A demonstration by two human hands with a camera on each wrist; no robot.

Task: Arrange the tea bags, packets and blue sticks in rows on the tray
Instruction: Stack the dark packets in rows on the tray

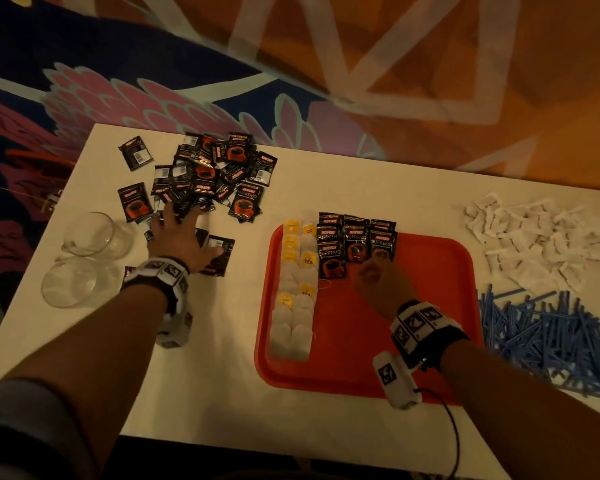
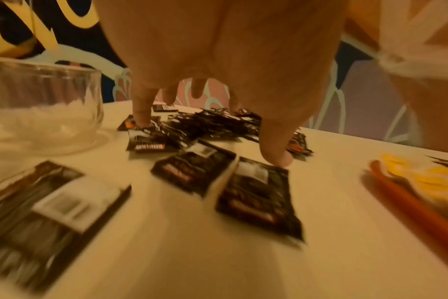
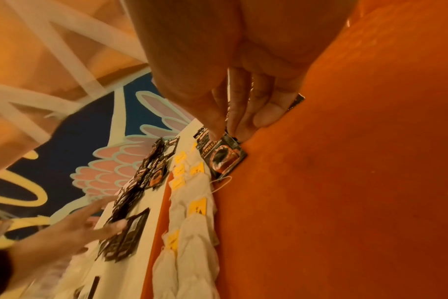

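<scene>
Black "KOPIKO SUPREMO" packets point(image 1: 355, 242) under the right hand's point(image 1: 383, 284) curled fingertips; left hand point(image 1: 180, 242) spread flat over loose packets point(image 1: 219, 168).

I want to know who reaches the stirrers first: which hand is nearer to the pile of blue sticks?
The right hand. It is over the red tray, just beside the blue sticks. The left hand is far across the table, on the loose coffee packets.

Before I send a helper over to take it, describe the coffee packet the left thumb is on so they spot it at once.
Start at the orange tray on the white table; left of it, off the tray, the left hand lies spread below the loose packet pile. The thumb-side packet lies alone nearest the tray, barcode side up.
</scene>
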